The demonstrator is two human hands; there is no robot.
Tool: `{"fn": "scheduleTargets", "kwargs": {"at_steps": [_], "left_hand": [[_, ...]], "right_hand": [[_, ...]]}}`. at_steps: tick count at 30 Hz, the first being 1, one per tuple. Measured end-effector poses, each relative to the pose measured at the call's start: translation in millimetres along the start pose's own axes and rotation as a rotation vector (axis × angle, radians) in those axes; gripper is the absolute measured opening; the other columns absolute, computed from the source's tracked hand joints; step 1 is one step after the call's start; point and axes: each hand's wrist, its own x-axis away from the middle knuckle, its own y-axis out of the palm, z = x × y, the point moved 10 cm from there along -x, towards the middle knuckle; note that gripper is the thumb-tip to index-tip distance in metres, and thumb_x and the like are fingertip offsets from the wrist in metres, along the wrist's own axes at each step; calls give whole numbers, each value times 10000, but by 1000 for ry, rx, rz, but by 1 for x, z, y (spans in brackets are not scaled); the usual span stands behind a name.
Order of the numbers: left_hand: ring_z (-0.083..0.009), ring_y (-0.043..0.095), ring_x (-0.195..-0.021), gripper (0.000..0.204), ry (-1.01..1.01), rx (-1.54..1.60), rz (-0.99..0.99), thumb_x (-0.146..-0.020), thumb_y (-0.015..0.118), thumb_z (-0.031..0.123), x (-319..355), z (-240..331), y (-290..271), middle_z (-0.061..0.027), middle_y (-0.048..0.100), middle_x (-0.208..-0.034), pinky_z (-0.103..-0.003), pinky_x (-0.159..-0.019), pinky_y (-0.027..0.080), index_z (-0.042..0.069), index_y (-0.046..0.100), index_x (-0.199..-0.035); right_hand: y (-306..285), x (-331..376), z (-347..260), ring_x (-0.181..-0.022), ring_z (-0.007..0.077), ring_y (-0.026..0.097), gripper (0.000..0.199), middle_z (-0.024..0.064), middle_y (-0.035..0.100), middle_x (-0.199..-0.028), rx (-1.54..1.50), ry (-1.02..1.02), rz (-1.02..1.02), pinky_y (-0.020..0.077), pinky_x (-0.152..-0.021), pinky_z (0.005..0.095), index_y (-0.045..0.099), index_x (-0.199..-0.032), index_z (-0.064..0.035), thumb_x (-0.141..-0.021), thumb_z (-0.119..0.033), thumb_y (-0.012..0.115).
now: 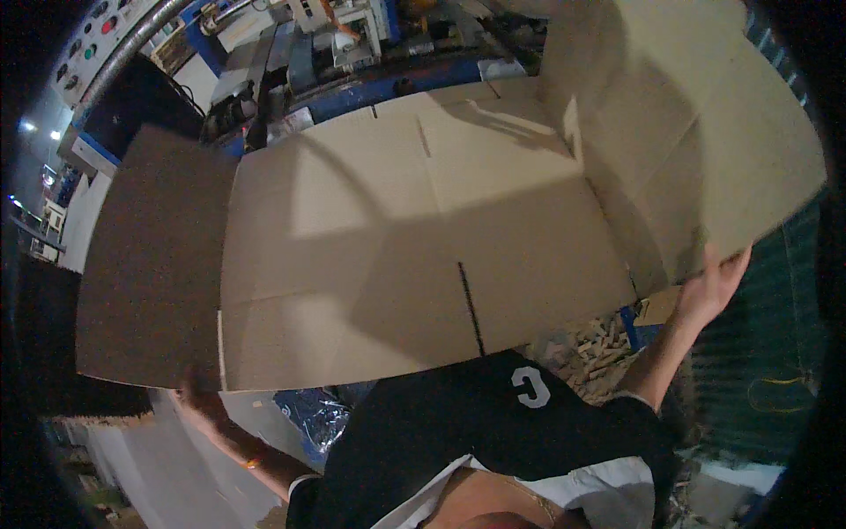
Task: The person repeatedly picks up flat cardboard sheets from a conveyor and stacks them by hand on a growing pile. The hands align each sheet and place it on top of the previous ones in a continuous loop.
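Cardboard (pixel 423 238), one big flattened sheet, is spread wide in front of me, held up between my two hands. My left hand (pixel 201 398) grips its lower left edge from underneath, where the darker left panel meets the lit middle; the fingers are tucked behind the sheet, so I cannot tell how tightly they close, only that the hand is on the edge. My right hand (pixel 712 286) is raised at the lower right corner, palm against the sheet and fingers spread open along its edge, pressing rather than clamping.

I count three broad panels: a dark one on the left in shadow, a bright middle one crossed by fold creases, and a right one bent up toward me. One short dark slit runs up from the bottom edge of the middle panel, and another slit shows near the top edge.

An orange band (pixel 253 461) sits on my left wrist. My dark shirt (pixel 476 423) with a white mark fills the bottom of the view.

Below the sheet on the right lies a heap of pale wood scraps (pixel 592 346), with a blue frame (pixel 631 324) just beside it. Beyond the top edge stands blue machinery (pixel 370 84), and at upper left one panel of buttons (pixel 92 35).
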Motion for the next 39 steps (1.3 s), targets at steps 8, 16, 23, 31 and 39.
{"fn": "scheduleTargets", "kwargs": {"at_steps": [8,16,23,31,39], "left_hand": [[-303,391,-1250,570,264,-661,-757,-694,513,-124,108,-13,212,-135,448,-1325,-386,-1040,286,90,532,-1222],[-318,366,-1261,495,807,-1219,-1077,-763,566,75,128,-13,269,-87,415,-1356,-447,-1049,273,164,514,-1247],[-304,362,-1263,595,892,-985,-951,-726,535,25,98,-6,304,-96,405,-1358,-446,-1044,288,181,462,-1295],[-323,407,-1206,555,961,-862,-805,-763,557,16,11,-33,394,-144,428,-1313,-396,-997,351,123,444,-1296],[-351,346,-1241,759,916,-790,-543,-728,683,99,-18,-28,393,-197,357,-1349,-387,-1025,291,44,273,-1365]], "right_hand": [[151,206,-6,-1142,291,500,341,50,580,-1168,212,-730,-1436,395,-954,433,627,-1032,-148,-703,-60,599],[176,208,41,-1203,284,435,542,55,484,-1286,259,-809,-1559,327,-1005,452,540,-1194,-175,-689,-312,683],[236,151,93,-1255,295,354,729,72,395,-1361,474,-765,-1501,261,-1030,491,445,-1287,-145,-724,-597,545],[344,99,151,-1294,247,280,682,45,342,-1396,613,-698,-1349,227,-1050,459,448,-1295,-179,-752,-582,533],[337,86,118,-1263,267,350,435,93,411,-1344,625,-331,-1211,276,-1043,407,508,-1239,-134,-875,-370,495]]}}
